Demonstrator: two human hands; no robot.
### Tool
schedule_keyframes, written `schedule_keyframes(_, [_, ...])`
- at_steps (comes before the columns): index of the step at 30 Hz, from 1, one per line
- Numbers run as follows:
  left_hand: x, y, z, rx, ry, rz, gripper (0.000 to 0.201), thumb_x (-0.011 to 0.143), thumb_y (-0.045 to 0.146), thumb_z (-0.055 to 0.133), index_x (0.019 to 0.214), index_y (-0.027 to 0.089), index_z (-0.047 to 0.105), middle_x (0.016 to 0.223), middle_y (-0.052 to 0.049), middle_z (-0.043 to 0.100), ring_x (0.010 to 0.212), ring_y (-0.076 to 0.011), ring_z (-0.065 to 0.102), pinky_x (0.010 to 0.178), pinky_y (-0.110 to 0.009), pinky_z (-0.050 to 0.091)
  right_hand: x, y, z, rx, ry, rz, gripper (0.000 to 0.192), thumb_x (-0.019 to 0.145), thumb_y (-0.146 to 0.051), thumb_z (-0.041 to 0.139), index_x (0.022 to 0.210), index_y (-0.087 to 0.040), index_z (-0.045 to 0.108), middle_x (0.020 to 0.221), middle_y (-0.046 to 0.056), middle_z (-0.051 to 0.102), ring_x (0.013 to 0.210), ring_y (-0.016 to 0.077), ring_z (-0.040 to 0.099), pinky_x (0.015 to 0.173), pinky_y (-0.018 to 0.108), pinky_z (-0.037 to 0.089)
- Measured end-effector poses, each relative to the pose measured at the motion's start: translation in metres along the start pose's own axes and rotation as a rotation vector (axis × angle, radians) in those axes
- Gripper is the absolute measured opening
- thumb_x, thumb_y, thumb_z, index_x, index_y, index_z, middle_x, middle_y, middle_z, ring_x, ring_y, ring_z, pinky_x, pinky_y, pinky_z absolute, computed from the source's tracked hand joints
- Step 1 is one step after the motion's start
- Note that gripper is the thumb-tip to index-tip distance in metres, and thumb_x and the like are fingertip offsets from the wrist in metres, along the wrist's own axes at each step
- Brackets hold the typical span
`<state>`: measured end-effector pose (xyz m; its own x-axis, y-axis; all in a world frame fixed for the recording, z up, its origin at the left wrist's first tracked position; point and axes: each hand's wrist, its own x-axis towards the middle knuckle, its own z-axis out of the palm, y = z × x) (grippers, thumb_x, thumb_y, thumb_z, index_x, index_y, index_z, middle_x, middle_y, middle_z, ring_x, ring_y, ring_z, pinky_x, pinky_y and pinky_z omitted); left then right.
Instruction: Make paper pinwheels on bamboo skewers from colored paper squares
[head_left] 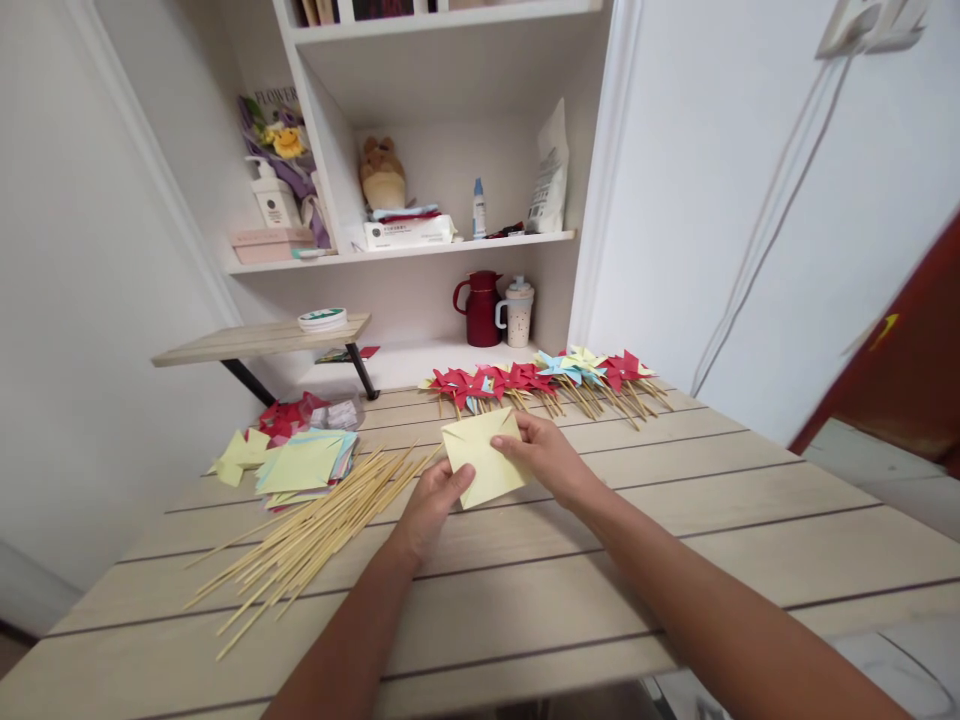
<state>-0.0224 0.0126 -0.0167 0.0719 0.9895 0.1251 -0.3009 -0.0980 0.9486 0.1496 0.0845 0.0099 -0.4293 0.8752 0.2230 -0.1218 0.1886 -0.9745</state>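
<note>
Both my hands hold one yellow paper square (480, 455) just above the wooden table (675, 500). My left hand (431, 505) pinches its lower left edge. My right hand (544, 455) grips its right side, fingers lying over the paper. The square shows diagonal cuts or creases toward its middle. A loose pile of thin bamboo sticks (315, 535) lies left of my left hand. Behind the paper, a row of finished red, blue and yellow pinwheels on sticks (547, 380) lies along the table's far edge.
A stack of coloured paper squares (300, 465) and red paper scraps (289, 415) sit at the far left. A small raised wooden shelf (262, 340) carries a tape roll. A red jug (480, 310) and a cup (517, 312) stand under the wall shelves.
</note>
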Motion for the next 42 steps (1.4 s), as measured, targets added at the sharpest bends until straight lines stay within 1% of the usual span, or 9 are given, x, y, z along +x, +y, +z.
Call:
schedule_keyframes(5, [-0.001, 0.000, 0.000, 0.034, 0.026, -0.023, 0.044, 0.077, 0.048, 0.076, 0.105, 0.014, 0.075, 0.107, -0.014, 0.076, 0.099, -0.0274, 0.069, 0.094, -0.038, 0.047, 0.000, 0.002, 0.000, 0.036, -0.013, 0.008, 0.028, 0.071, -0.040, 0.077, 0.089, -0.021, 0.067, 0.082, 0.002, 0.072, 0.068, 0.0203, 0.065, 0.060, 0.030, 0.048])
schedule_keyframes(11, [0.000, -0.001, -0.002, 0.083, 0.026, -0.047, 0.044, 0.076, 0.050, 0.076, 0.101, 0.013, 0.077, 0.094, -0.012, 0.078, 0.088, -0.0254, 0.070, 0.086, -0.035, 0.048, 0.000, -0.002, 0.003, 0.058, -0.019, 0.035, 0.030, 0.069, -0.041, 0.078, 0.086, -0.019, 0.067, 0.077, 0.003, 0.071, 0.065, 0.0189, 0.064, 0.059, 0.029, 0.048])
schedule_keyframes(21, [0.000, -0.002, -0.003, 0.111, 0.013, -0.047, 0.040, 0.077, 0.046, 0.076, 0.099, 0.012, 0.077, 0.099, -0.013, 0.077, 0.093, -0.0271, 0.070, 0.083, -0.033, 0.048, -0.002, -0.009, 0.007, 0.116, -0.026, 0.080, 0.035, 0.068, -0.045, 0.079, 0.085, -0.018, 0.066, 0.075, 0.002, 0.071, 0.062, 0.0173, 0.064, 0.058, 0.028, 0.047])
schedule_keyframes(28, [-0.002, -0.001, 0.000, 0.126, 0.007, -0.036, 0.042, 0.080, 0.044, 0.074, 0.107, 0.013, 0.075, 0.103, -0.013, 0.077, 0.091, -0.0263, 0.070, 0.085, -0.034, 0.050, -0.004, -0.010, 0.006, 0.109, -0.029, 0.107, 0.039, 0.071, -0.053, 0.075, 0.074, -0.017, 0.061, 0.062, -0.001, 0.061, 0.052, 0.0122, 0.054, 0.051, 0.024, 0.038])
schedule_keyframes(33, [-0.002, -0.002, 0.004, 0.096, 0.005, -0.049, 0.046, 0.079, 0.041, 0.076, 0.116, 0.014, 0.070, 0.109, -0.013, 0.076, 0.094, -0.0261, 0.070, 0.088, -0.036, 0.051, -0.005, -0.008, 0.008, 0.107, -0.055, 0.119, 0.042, 0.070, -0.054, 0.076, 0.071, -0.017, 0.058, 0.060, -0.003, 0.057, 0.050, 0.0106, 0.051, 0.049, 0.023, 0.036])
schedule_keyframes(35, [-0.002, -0.004, 0.005, 0.064, 0.024, -0.056, 0.048, 0.079, 0.040, 0.076, 0.118, 0.014, 0.069, 0.110, -0.013, 0.075, 0.096, -0.0268, 0.070, 0.089, -0.036, 0.051, -0.005, -0.008, 0.009, 0.108, -0.051, 0.120, 0.041, 0.070, -0.054, 0.076, 0.075, -0.017, 0.060, 0.063, -0.002, 0.059, 0.052, 0.0115, 0.052, 0.050, 0.024, 0.038])
schedule_keyframes(37, [0.000, -0.005, 0.006, 0.023, 0.070, -0.049, 0.049, 0.078, 0.040, 0.077, 0.118, 0.014, 0.069, 0.111, -0.013, 0.075, 0.098, -0.0279, 0.070, 0.090, -0.037, 0.051, -0.003, -0.006, 0.009, 0.108, -0.019, 0.101, 0.040, 0.072, -0.053, 0.075, 0.087, -0.017, 0.065, 0.071, 0.000, 0.064, 0.058, 0.0135, 0.056, 0.054, 0.025, 0.041])
schedule_keyframes(40, [0.002, -0.003, 0.008, -0.055, 0.176, 0.017, 0.050, 0.076, 0.039, 0.079, 0.118, 0.013, 0.070, 0.113, -0.013, 0.075, 0.104, -0.0288, 0.069, 0.094, -0.038, 0.050, 0.000, -0.001, 0.006, 0.067, 0.049, 0.014, 0.044, 0.077, -0.049, 0.072, 0.107, -0.018, 0.066, 0.085, 0.003, 0.068, 0.072, 0.0168, 0.061, 0.064, 0.028, 0.046])
schedule_keyframes(42, [0.003, 0.000, 0.009, -0.123, 0.253, 0.074, 0.051, 0.075, 0.037, 0.080, 0.119, 0.014, 0.069, 0.117, -0.013, 0.073, 0.109, -0.0287, 0.068, 0.097, -0.038, 0.050, 0.002, 0.003, 0.003, 0.009, 0.077, -0.058, 0.043, 0.080, -0.045, 0.068, 0.114, -0.019, 0.064, 0.086, 0.003, 0.067, 0.077, 0.0178, 0.061, 0.069, 0.030, 0.047])
